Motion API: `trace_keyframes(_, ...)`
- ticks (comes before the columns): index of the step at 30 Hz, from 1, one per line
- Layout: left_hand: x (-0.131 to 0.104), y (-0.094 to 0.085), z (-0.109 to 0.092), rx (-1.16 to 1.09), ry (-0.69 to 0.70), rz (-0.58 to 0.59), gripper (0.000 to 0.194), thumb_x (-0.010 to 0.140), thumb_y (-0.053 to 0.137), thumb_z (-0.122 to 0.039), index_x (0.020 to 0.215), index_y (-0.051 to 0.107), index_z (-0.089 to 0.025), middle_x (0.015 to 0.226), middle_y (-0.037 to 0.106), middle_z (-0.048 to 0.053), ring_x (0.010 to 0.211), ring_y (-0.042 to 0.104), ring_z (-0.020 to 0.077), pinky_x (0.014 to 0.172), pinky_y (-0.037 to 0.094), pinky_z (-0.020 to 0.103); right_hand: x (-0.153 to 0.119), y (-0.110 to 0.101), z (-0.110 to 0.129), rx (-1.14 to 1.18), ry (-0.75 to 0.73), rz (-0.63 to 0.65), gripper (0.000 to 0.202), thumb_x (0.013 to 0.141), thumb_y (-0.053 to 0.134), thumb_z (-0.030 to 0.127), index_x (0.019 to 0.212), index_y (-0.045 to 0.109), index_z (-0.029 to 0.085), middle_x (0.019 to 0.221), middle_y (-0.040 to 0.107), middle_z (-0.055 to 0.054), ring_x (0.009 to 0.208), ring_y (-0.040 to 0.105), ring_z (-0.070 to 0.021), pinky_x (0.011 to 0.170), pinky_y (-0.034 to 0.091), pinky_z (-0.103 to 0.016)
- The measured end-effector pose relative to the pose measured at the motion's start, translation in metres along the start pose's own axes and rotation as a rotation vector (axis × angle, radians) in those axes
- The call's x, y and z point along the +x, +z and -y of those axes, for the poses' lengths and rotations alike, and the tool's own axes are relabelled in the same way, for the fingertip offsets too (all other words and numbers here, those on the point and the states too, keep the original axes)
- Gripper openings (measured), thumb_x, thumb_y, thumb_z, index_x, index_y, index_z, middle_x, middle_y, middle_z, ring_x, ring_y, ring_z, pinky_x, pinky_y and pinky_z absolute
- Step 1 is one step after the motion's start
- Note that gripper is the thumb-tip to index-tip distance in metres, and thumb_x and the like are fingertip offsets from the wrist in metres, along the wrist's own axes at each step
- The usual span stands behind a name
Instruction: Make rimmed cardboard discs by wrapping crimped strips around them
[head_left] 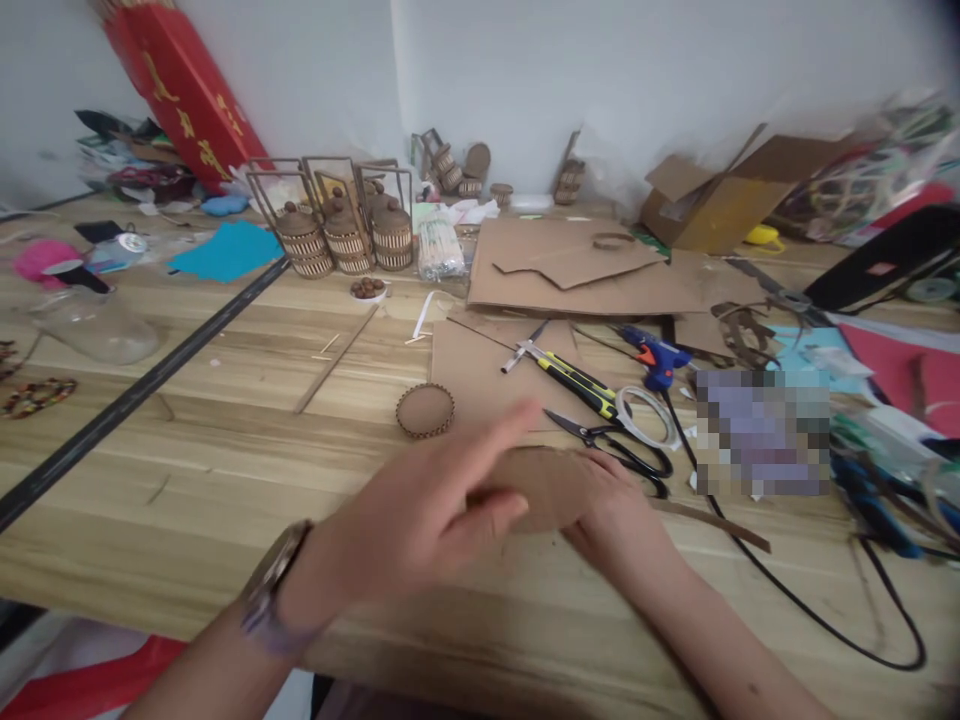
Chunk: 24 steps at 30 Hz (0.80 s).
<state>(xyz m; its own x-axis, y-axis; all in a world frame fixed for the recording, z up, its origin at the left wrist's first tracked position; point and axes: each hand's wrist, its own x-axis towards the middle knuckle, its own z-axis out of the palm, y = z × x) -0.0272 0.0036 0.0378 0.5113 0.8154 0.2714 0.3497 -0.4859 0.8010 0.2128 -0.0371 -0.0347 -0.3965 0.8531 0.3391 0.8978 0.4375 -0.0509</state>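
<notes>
A round brown cardboard disc (544, 490) is tilted above the wooden table in front of me. My right hand (619, 505) grips its right edge; some of those fingers are hidden behind it. My left hand (427, 500) is at the disc's left side, fingers stretched out and thumb apart, slightly blurred. Whether the left thumb touches the disc, I cannot tell. Just beyond the left hand lies a shallow round cardboard tray (425, 411) with a beaded-looking rim. Black scissors (611, 440) lie behind the right hand, beside a roll of white tape (646, 416).
A yellow-black utility knife (577, 383) and a blue glue gun (654, 355) lie farther back, the gun's black cable (795, 610) looping along the right. Small lidded baskets (349, 235) stand at the back left. Cardboard sheets (555, 265) lie near an open box (720, 200).
</notes>
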Motion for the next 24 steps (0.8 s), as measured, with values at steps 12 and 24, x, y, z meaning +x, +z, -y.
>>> trace_keyframes(12,0.024,0.021,0.049,0.068,0.039,0.195,0.018,0.095,0.048,-0.029,0.098,0.063,-0.020,0.091,0.068,0.005,0.083,0.063,0.0189,0.073,0.047,0.028,-0.003,-0.001,-0.003,0.086,0.025,0.015,0.019,0.094,0.050,0.018,0.098,0.068,0.023,0.081,0.071,0.000,0.079,0.068,-0.0164,0.099,0.035,-0.041)
trace_keyframes(24,0.022,0.028,0.052,0.158,0.017,0.200,0.022,0.096,0.046,-0.032,0.102,0.064,-0.021,0.088,0.071,0.004,0.077,0.065,0.0195,0.067,0.045,0.027,-0.004,-0.001,-0.003,0.108,0.044,0.049,0.023,0.098,0.045,0.021,0.099,0.069,0.023,0.084,0.070,-0.001,0.081,0.067,-0.0173,0.100,0.033,-0.042)
